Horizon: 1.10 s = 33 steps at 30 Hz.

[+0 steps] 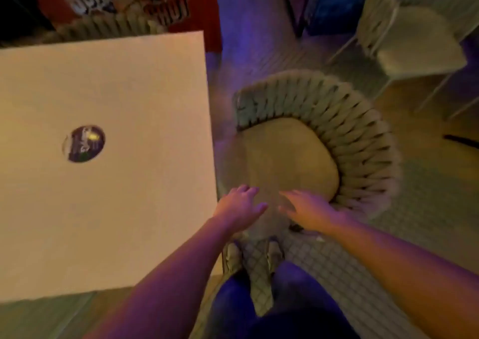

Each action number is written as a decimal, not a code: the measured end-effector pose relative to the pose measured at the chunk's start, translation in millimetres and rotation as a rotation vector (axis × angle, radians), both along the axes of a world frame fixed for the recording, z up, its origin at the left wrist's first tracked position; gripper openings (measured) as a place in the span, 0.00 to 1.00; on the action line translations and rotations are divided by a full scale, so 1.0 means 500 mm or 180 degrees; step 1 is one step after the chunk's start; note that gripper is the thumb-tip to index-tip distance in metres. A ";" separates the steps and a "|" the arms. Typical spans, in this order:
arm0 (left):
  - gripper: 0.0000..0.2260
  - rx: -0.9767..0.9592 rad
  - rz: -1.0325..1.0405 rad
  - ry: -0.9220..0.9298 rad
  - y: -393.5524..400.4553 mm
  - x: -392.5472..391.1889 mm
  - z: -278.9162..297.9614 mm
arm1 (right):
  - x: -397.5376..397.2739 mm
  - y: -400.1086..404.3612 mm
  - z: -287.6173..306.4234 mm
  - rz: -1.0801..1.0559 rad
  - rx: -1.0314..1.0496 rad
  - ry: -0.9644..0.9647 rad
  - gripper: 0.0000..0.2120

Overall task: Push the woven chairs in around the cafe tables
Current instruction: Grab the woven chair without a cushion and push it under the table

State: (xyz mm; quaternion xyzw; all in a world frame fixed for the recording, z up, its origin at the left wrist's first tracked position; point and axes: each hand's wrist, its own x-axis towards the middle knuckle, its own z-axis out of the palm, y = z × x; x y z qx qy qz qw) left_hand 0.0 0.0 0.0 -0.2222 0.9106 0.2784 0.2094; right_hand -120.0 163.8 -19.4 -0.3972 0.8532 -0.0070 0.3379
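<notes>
A woven chair (344, 121) with a curved braided back and a tan seat cushion stands just right of a pale square cafe table (116, 183). Its open front faces the table's right edge, with a narrow gap between them. My left hand (241, 206) hovers with fingers spread above the near corner of the seat. My right hand (308, 206) is also spread, beside the near end of the woven back. Neither hand holds anything. The view is blurred by motion.
A round dark sticker (84, 144) lies on the tabletop. Another woven chair's back (108, 26) shows beyond the table's far edge. A third chair (414, 40) with thin legs stands at the upper right. My shoes (254, 255) rest on patterned floor below the hands.
</notes>
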 end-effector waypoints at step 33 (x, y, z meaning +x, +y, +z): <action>0.28 0.0703 0.6516 0.0052 0.915 0.965 -0.188 | 0.942 0.285 -0.140 0.5299 0.0549 -0.0196 0.28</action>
